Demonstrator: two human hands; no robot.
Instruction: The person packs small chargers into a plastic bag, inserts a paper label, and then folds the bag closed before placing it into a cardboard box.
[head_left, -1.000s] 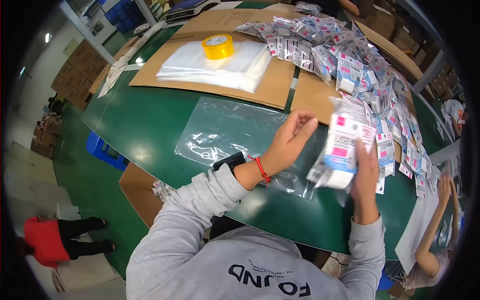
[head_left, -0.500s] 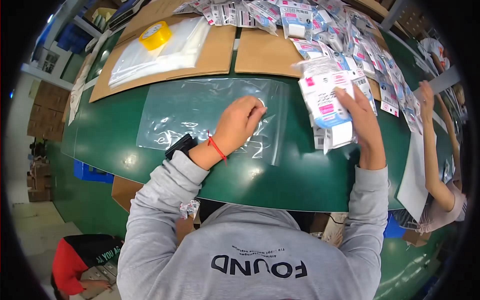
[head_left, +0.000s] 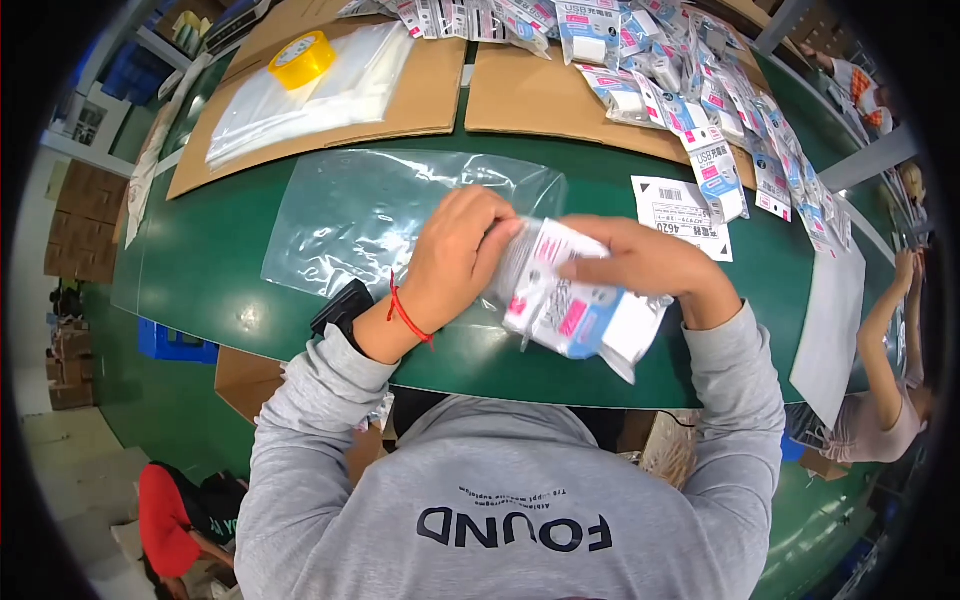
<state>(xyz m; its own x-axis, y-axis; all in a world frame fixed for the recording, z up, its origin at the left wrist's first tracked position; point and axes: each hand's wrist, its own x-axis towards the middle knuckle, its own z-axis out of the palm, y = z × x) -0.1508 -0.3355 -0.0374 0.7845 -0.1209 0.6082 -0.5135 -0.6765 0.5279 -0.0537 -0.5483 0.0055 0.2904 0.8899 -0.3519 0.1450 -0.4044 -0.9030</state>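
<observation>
On the green table a large clear plastic bag (head_left: 345, 215) lies flat, its open end toward the right. My left hand (head_left: 455, 245) rests over that end, fingers curled and pinching the bag's film. My right hand (head_left: 640, 258) grips a stack of packaged chargers (head_left: 575, 310), white, pink and blue packs with white blocks at their lower ends. The stack is tilted against the bag's mouth, close to my left fingertips. How far its hidden edge sits inside the bag I cannot tell. A printed white label sheet (head_left: 683, 212) lies beyond my right wrist.
Many loose charger packs (head_left: 720, 165) are heaped at the far right on cardboard (head_left: 530, 105). At the far left, yellow tape (head_left: 302, 60) sits on a pile of clear bags (head_left: 290, 125). Other people are at the right (head_left: 880, 370) and lower left (head_left: 180, 520).
My right hand has brought the stack leftward and nearer, from the right of the table to the bag's mouth. The label sheet has come into sight where the stack was.
</observation>
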